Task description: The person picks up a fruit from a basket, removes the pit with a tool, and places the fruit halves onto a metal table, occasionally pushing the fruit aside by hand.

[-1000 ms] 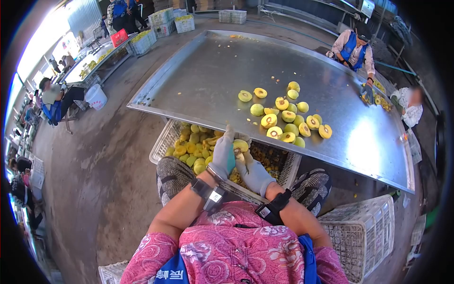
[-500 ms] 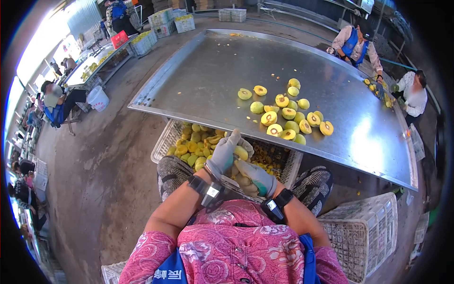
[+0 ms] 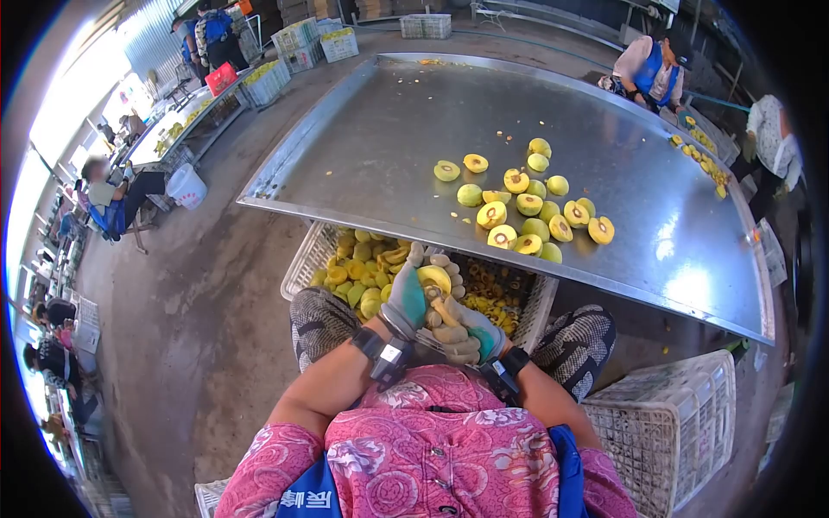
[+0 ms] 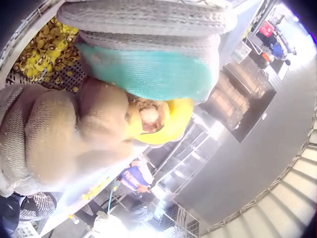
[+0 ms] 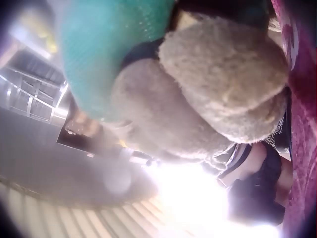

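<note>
My left hand (image 3: 409, 293), in a grey glove with a teal palm, holds a yellow-fleshed peach half (image 3: 434, 277) with its fingers around the far side. The left wrist view shows the brown pit cavity of the peach half (image 4: 181, 121) facing the right thumb (image 4: 101, 119), whose tip is right at the flesh. My gloved right hand (image 3: 475, 332) is close against the left, its fingers (image 5: 223, 64) tightly curled. Between them and the teal glove shows a dark edge of a mostly hidden small tool (image 5: 143, 53); I cannot tell its kind.
Beneath my hands a white crate (image 3: 302, 259) holds peach halves and pitted scraps. Cut peaches (image 3: 528, 205) lie on the metal table (image 3: 363, 129) ahead. Another crate (image 3: 639, 432) stands at right. People (image 3: 652, 69) work at the table's far right end, others at left.
The peach half has turned in my left hand, showing more yellow flesh. My right hand has moved up against it, its fingers curled tighter. A person at far right has stood up.
</note>
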`<act>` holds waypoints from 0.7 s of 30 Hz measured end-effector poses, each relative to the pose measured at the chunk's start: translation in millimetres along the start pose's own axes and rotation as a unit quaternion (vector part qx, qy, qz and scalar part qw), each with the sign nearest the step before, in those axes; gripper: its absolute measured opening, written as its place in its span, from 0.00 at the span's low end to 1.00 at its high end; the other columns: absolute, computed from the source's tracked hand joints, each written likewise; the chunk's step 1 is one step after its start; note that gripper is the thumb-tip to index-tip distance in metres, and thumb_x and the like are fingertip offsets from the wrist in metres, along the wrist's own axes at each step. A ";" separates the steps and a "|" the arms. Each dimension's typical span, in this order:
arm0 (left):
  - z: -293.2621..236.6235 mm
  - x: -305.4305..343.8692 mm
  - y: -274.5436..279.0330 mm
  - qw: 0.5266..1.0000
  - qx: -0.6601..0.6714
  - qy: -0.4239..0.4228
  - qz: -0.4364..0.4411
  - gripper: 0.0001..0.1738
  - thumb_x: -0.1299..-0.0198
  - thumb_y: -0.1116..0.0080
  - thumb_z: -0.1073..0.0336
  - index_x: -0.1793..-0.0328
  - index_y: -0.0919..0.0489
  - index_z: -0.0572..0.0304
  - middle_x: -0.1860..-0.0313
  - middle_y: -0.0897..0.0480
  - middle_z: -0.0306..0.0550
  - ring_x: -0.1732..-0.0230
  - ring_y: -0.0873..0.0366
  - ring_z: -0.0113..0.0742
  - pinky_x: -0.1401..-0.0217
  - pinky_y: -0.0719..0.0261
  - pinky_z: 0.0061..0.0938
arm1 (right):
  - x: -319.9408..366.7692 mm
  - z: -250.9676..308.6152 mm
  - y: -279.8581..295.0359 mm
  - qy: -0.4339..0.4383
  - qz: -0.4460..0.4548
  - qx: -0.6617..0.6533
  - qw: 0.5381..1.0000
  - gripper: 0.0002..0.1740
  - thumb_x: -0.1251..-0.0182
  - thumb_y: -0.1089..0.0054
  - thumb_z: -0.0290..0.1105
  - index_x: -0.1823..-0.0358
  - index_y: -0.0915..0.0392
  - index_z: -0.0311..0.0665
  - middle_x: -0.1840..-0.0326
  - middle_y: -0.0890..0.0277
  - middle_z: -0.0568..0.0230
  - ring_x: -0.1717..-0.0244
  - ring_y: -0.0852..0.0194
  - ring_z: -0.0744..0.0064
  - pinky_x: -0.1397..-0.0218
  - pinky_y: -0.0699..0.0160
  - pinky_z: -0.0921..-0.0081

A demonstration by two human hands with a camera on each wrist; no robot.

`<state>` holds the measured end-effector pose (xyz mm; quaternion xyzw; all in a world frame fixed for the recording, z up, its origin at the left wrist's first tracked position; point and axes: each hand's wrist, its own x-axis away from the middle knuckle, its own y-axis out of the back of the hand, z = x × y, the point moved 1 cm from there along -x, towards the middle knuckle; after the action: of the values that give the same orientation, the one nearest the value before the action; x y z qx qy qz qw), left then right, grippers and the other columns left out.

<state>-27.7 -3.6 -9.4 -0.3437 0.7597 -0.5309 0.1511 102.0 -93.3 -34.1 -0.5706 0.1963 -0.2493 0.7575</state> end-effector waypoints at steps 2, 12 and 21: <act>-0.9 -4.4 4.3 0.998 0.065 -0.008 0.024 0.31 0.32 0.50 0.36 0.57 0.21 0.60 0.62 0.17 0.49 0.62 0.18 0.45 0.56 0.16 0.38 | 2.7 1.0 2.9 0.008 0.039 -0.026 0.999 0.27 0.22 0.62 0.60 0.48 0.29 0.42 0.81 0.44 0.78 0.92 0.56 0.86 0.90 0.53 0.84; -104.1 -27.9 6.4 0.616 -0.675 -0.328 -0.240 0.20 0.34 0.44 0.62 0.39 0.21 0.62 0.43 0.19 0.54 0.39 0.22 0.45 0.34 0.28 0.34 | 23.0 4.9 42.5 0.049 -0.301 0.076 0.949 0.25 0.27 0.51 0.62 0.55 0.27 0.47 0.80 0.37 0.78 0.89 0.47 0.83 0.87 0.48 0.81; -24.6 -166.8 -16.8 0.577 -0.808 -0.066 -0.097 0.42 0.41 0.39 0.44 0.26 0.36 0.57 0.43 0.18 0.63 0.40 0.20 0.58 0.41 0.23 0.42 | 42.4 3.9 69.3 0.050 -0.408 0.348 0.843 0.29 0.28 0.51 0.61 0.48 0.27 0.41 0.74 0.29 0.66 0.84 0.33 0.77 0.86 0.31 0.74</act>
<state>83.6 124.2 -7.1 -0.4290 0.8244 0.3156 -0.1918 148.8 -100.2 -100.3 -0.2846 -0.1162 -0.6156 0.7256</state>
